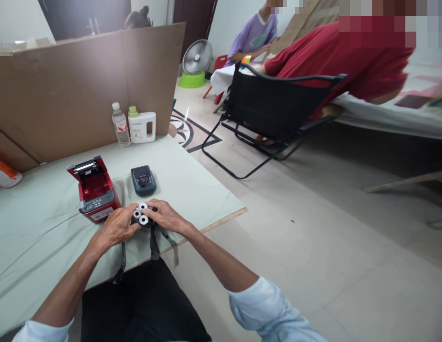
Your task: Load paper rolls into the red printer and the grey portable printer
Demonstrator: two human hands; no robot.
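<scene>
Both forearms reach forward over the near edge of the table (46, 223), bare from rolled pale-blue sleeves, and meet at a small cluster of paper rolls (141, 213). The left hand (116, 227) lies palm down with its fingers curled around the left side of the cluster; the right hand (166, 216) comes in from the other side, wrist bent, fingers bent over the top and right of it. Together the two hands hold the cluster between them, fingers closed narrowly on it. The rolls are short white cylinders standing on end with dark round cores, three ends showing, pressed side by side near the table's front edge. Dark, flat strips (153, 244) hang down from under the hands past the table edge. Just left of the left hand stands a red, boxy printer (94, 190) with its lid tipped open and a grey button panel on front. Behind the rolls lies a smaller dark grey device (143, 180) with rounded corners. The table is covered with a pale green, smooth cloth showing soft creases. Farther back stand a clear plastic bottle (120, 125) and a white jug (141, 126) against a brown cardboard wall (81, 85).
</scene>
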